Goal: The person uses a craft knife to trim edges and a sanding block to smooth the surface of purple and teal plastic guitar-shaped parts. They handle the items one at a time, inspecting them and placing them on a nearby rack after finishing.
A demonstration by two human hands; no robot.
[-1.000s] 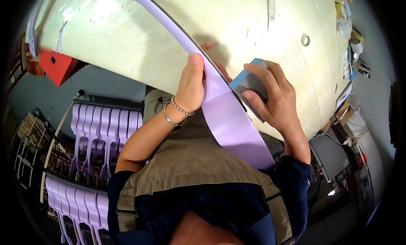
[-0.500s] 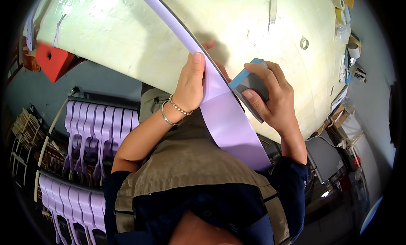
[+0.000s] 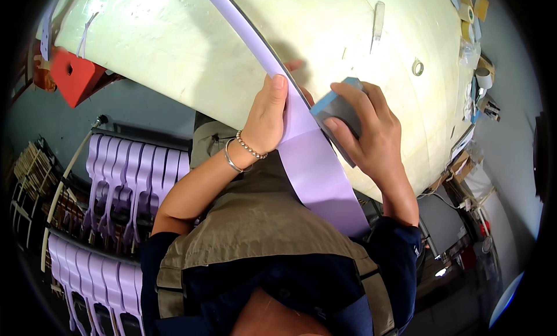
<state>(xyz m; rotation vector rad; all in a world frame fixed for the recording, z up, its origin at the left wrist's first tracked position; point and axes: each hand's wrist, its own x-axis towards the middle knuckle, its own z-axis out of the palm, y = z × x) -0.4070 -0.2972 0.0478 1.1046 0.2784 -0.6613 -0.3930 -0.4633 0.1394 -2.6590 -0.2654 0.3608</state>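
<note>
A long, curved lilac strip (image 3: 313, 162) runs from the top of the pale cream table (image 3: 174, 51) down to my chest. My left hand (image 3: 268, 118) grips its left edge, thumb along the top, fingers hidden underneath. It wears bead and metal bracelets at the wrist. My right hand (image 3: 371, 136) holds a blue and grey sanding block (image 3: 336, 112) pressed against the strip's right edge. The strip's lower end lies over my tan apron.
Racks of several matching lilac parts (image 3: 125, 179) hang at the lower left. A red block (image 3: 75, 75) sits by the table's left edge. A flat stick (image 3: 377, 17), a small ring (image 3: 418, 66) and rolls of tape (image 3: 467, 14) lie on the table's far side.
My head has turned a little, so the scene has shifted. Both hands keep their hold on the strip and the block, which stays at the strip's edge.
</note>
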